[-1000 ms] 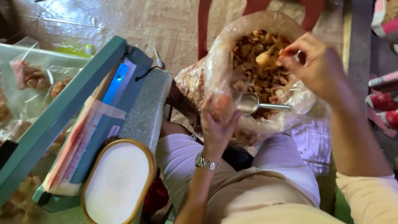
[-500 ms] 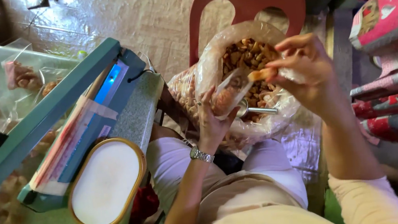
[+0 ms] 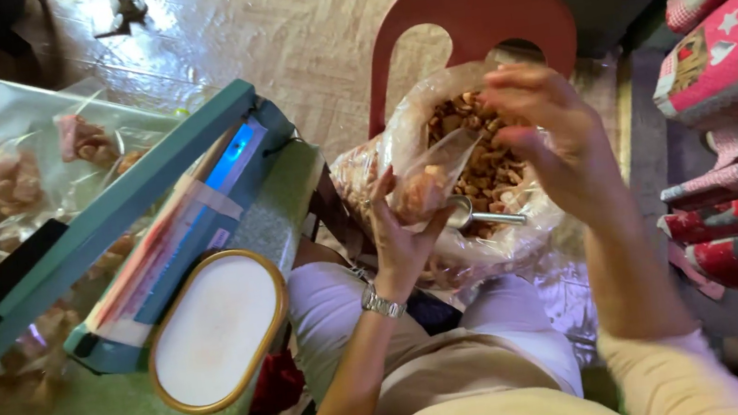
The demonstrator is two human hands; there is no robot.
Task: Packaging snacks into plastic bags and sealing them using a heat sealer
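Filling 1 pouch (image 3: pixel 427 186) is partly done; left hand (image 3: pixel 399 237) grips it, about half full, above the sack (image 3: pixel 485 160); right hand (image 3: pixel 557 133) reaches in, grip unclear; scoop (image 3: pixel 473 213) idle.

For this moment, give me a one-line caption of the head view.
Left hand holds a small clear bag while right hand reaches into the big snack bag.

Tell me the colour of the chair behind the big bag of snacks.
The chair is red plastic, clearest in the head view, behind the big bag.
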